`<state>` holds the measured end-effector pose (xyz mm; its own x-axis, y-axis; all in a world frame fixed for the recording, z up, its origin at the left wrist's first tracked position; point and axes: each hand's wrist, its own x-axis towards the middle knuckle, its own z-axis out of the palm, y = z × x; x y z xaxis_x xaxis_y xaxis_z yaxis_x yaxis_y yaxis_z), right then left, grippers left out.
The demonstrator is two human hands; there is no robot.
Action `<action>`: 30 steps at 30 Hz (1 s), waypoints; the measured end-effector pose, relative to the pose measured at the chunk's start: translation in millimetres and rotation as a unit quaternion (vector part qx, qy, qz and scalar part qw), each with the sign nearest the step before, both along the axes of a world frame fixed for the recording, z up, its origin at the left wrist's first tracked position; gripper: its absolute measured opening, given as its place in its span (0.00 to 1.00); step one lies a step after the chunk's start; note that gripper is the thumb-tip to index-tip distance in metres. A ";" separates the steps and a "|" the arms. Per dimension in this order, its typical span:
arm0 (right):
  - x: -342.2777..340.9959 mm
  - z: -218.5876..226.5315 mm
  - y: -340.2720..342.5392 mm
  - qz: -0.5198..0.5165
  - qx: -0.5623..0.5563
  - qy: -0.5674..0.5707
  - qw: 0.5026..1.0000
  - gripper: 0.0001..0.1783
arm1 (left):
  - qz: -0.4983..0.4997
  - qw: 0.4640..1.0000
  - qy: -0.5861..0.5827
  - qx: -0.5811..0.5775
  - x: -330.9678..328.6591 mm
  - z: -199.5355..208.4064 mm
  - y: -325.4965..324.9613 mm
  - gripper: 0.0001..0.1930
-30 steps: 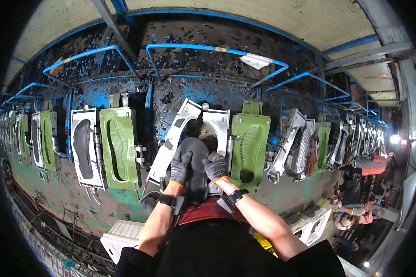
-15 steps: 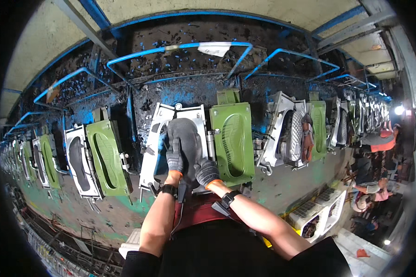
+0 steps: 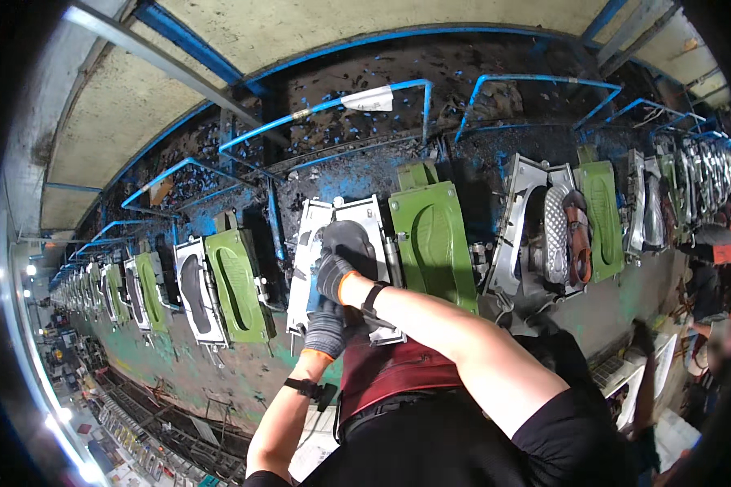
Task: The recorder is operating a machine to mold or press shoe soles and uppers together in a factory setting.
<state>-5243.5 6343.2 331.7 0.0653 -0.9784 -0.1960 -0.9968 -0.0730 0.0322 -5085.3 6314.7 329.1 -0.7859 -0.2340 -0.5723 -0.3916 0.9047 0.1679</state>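
At the middle of the frame we have a dark grey foot-shaped piece (image 3: 349,239) lying in an open silver mould (image 3: 313,217). Its long axis runs up and down the frame, its rounded end toward the top; its lower part is hidden behind our right forearm (image 3: 455,325).

Our gloved right hand (image 3: 334,274) is the nearer one, coming in from the lower right and set against the piece's left edge, so the visible grey surface lies up and to the right of those fingers. They look bent and close together, but we cannot tell whether they are clamped on the edge or only resting there. Our gloved left hand (image 3: 325,331) sits just below, its fingers pointing up the frame, roughly along the piece's length; their tips are covered, so we cannot tell how they stand.

Just right of the silver mould, a green mould half (image 3: 432,243) with a sole-shaped hollow stands upright in the view. Farther right we see a silver patterned last (image 3: 555,231) beside a reddish-brown strapped piece (image 3: 577,243). Toward the left, a dark sole-shaped piece (image 3: 192,284) lies in another silver plate (image 3: 191,247).
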 end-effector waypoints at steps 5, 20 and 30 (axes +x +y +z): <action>-16.2 -33.6 31.2 -0.024 -0.119 -0.042 0.992 0.14 | 0.151 0.970 -0.190 -0.016 14.4 54.6 -49.4 0.53; 45.4 -48.5 78.4 -0.231 -0.157 -0.005 0.960 0.35 | 0.116 0.968 0.144 0.167 81.7 -8.1 -11.5 0.49; 169.1 -32.7 160.7 -0.404 -0.097 -0.245 0.876 0.62 | 0.062 0.913 0.390 0.107 -50.8 -0.4 -46.6 0.21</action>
<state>-5074.4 6503.9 299.0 -0.6338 -0.7563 -0.1622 -0.6191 0.6217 -0.4797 -5136.1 6268.2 328.7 -0.9488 -0.2972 0.1068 -0.1748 0.7759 0.6062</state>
